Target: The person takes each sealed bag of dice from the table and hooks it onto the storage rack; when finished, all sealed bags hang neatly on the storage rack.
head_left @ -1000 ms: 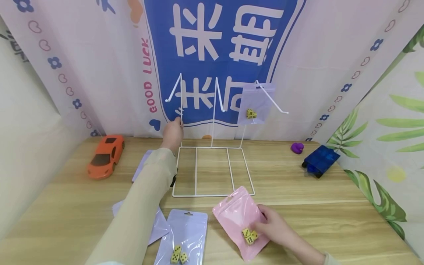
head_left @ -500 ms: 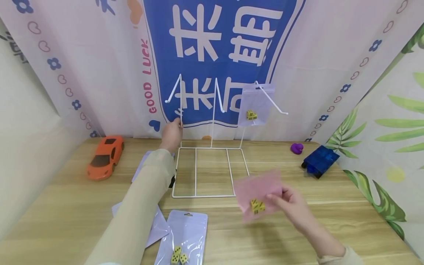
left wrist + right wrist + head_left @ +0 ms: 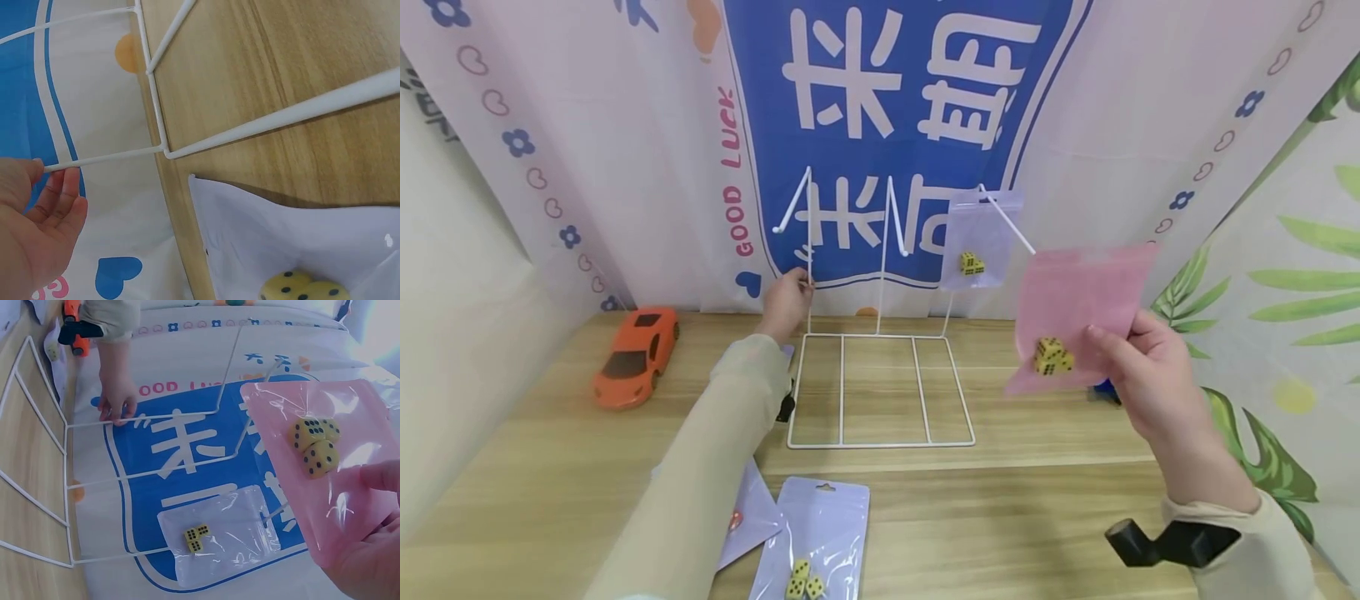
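Observation:
My right hand (image 3: 1165, 400) pinches a pink zip bag (image 3: 1078, 308) by its right side, thumb in front, with yellow dice (image 3: 1053, 357) showing through the plastic. The bag is in the air by the tip of the rack's right hook. With thumb and fingertips, my left hand (image 3: 47, 219) grips the left upright of the white wire rack (image 3: 882, 446). A lilac bag of yellow dice (image 3: 981, 237) hangs on the right hook, well back from its tip. The middle hook (image 3: 898, 217) and left hook (image 3: 792, 200) are bare.
A lilac bag (image 3: 816, 525) with dice lies at the front, partly over another lilac bag (image 3: 752, 517). One more (image 3: 281, 244) lies left of the rack. An orange toy car (image 3: 637, 358) stands back left. The pink bag mostly hides a blue toy (image 3: 1105, 390).
My right hand has lifted the pink bag off the table and carried it up and right to near the right hook's tip. My left hand stays on the rack's upright.

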The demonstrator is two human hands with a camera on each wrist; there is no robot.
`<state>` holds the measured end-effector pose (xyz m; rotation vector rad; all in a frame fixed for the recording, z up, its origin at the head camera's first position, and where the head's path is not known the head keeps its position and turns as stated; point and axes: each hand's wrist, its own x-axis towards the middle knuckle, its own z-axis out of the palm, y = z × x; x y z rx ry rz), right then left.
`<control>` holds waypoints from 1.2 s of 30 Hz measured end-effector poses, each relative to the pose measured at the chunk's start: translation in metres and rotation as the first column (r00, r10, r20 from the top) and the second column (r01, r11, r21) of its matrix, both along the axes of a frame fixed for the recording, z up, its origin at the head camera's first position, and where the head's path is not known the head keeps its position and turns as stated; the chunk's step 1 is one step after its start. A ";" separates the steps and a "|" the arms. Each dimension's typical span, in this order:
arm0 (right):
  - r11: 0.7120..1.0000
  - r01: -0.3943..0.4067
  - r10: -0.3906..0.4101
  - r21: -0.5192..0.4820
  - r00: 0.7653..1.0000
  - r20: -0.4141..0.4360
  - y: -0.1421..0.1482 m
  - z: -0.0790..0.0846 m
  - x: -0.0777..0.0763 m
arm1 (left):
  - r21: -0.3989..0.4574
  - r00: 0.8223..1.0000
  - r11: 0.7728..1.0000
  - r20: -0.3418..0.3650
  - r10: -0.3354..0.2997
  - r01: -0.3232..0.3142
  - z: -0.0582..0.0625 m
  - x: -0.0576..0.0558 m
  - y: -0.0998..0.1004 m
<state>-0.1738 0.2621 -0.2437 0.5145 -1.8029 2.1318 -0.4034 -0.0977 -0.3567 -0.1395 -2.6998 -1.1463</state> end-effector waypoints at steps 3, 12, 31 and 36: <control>1.000 0.000 0.000 0.011 1.000 0.025 0.003 0.005 -0.005 | 0.023 1.000 1.000 0.013 -0.007 0.007 0.000 -0.001 -0.001; 0.995 0.061 -0.069 0.081 0.993 0.098 0.004 0.002 -0.016 | 0.051 0.999 0.999 0.034 -0.018 0.017 0.001 -0.002 -0.005; 0.913 0.169 -0.257 0.371 0.946 0.200 -0.002 -0.014 -0.026 | 0.040 0.999 0.999 0.047 -0.022 0.020 0.002 0.000 -0.005; 0.872 0.185 -0.302 0.454 0.932 0.201 -0.006 -0.019 -0.035 | 0.020 0.999 1.000 0.026 -0.024 0.024 0.000 -0.002 -0.005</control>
